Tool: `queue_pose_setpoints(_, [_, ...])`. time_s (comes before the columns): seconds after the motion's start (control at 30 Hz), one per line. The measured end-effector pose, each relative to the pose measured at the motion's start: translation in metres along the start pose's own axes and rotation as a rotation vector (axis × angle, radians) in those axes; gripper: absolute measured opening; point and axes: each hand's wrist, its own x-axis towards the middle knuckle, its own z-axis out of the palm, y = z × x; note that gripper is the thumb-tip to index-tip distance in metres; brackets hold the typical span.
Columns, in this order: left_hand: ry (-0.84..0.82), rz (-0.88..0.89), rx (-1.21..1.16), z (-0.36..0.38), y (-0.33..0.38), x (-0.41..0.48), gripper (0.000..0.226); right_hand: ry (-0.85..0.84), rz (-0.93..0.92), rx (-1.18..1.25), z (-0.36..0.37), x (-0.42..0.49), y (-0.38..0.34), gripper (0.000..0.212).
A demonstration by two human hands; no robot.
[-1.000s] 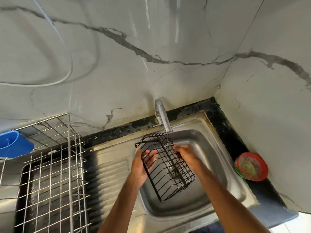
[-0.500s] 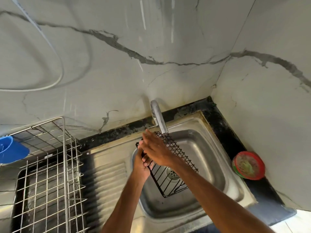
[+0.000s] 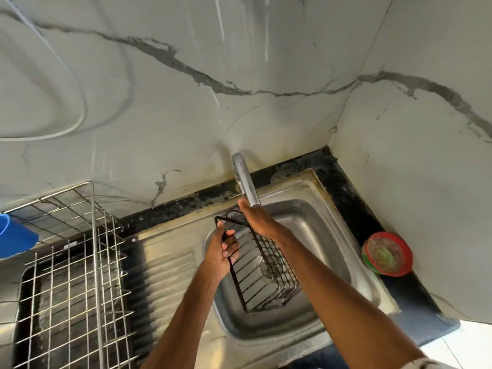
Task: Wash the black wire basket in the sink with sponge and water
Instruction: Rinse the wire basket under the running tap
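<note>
The black wire basket (image 3: 263, 280) hangs tilted over the steel sink (image 3: 314, 235). My left hand (image 3: 222, 253) grips its upper left rim with curled fingers. My right hand (image 3: 257, 218) stretches over the basket's top edge, fingers straight, fingertips reaching the base of the chrome tap (image 3: 246, 182). No water stream shows under the spout. The sink drain (image 3: 267, 267) is seen through the basket wires. No sponge is in either hand.
A red-rimmed round dish (image 3: 387, 254) with something green sits on the black counter right of the sink. A silver wire dish rack (image 3: 74, 275) stands to the left beside the ribbed drainboard (image 3: 165, 275). A blue container (image 3: 14, 238) sits at far left. Marble walls close the corner.
My right hand left the basket's right side and moved up and back across it to the tap. My left hand kept its hold as the basket tipped lower into the sink.
</note>
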Motion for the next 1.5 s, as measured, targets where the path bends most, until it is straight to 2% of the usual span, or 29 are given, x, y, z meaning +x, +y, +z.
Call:
queue_pose_setpoints(0.1, [0.011,0.003,0.058,0.001,-0.004,-0.007,0.049,0.050,0.047,-0.002,0.001,-0.006,0.002,0.085])
queue_pose_setpoints(0.2, [-0.003,0.028,0.036,-0.001,-0.005,-0.009,0.053,0.068,-0.068,-0.015,0.011,-0.046,0.004,0.078])
queue_pose_setpoints(0.37, [0.019,0.051,-0.068,-0.012,0.002,-0.018,0.073,-0.056,-0.336,-0.305,0.042,-0.095,0.010,0.076])
queue_pose_setpoints(0.47, [0.004,0.077,-0.108,-0.017,0.006,-0.023,0.070,-0.118,-0.383,-0.285,0.036,-0.082,0.003,0.072])
queue_pose_setpoints(0.6, [0.007,0.101,-0.070,-0.013,0.006,-0.027,0.058,-0.054,-0.259,-0.099,0.022,-0.050,-0.010,0.066])
queue_pose_setpoints(0.7, [0.021,0.117,-0.037,-0.011,0.005,-0.023,0.053,-0.071,-0.142,0.001,0.010,-0.042,0.002,0.056])
queue_pose_setpoints(0.8, [0.052,0.120,-0.076,-0.007,0.007,-0.015,0.052,-0.087,-0.119,-0.064,0.009,-0.053,0.026,0.072])
queue_pose_setpoints(0.87, [0.078,0.143,-0.076,-0.002,0.011,-0.014,0.053,-0.084,-0.138,-0.124,0.015,-0.074,0.032,0.077])
queue_pose_setpoints(1.0, [0.095,0.139,-0.039,0.000,0.016,-0.011,0.053,-0.054,-0.324,-0.250,0.025,-0.137,0.029,0.081])
queue_pose_setpoints(1.07, [0.072,0.120,-0.056,0.000,0.016,-0.012,0.054,-0.051,-0.368,-0.321,0.025,-0.137,0.027,0.080])
queue_pose_setpoints(1.2, [0.000,0.083,-0.048,0.005,0.004,-0.013,0.063,-0.067,-0.369,-0.219,0.016,-0.083,0.005,0.080])
queue_pose_setpoints(1.27, [-0.011,0.073,-0.038,0.008,-0.003,-0.013,0.057,-0.042,-0.281,-0.131,0.008,-0.053,-0.012,0.080])
queue_pose_setpoints(1.33, [0.015,0.064,-0.035,0.009,-0.007,-0.013,0.048,-0.008,-0.166,-0.006,-0.001,-0.035,-0.017,0.060])
queue_pose_setpoints(1.4, [0.038,0.072,-0.021,0.010,-0.008,-0.011,0.045,0.066,-0.155,0.004,-0.008,-0.023,-0.005,0.044])
queue_pose_setpoints(1.5, [0.020,0.091,-0.039,0.012,-0.002,-0.009,0.049,0.080,-0.225,-0.072,-0.001,-0.043,0.000,0.059])
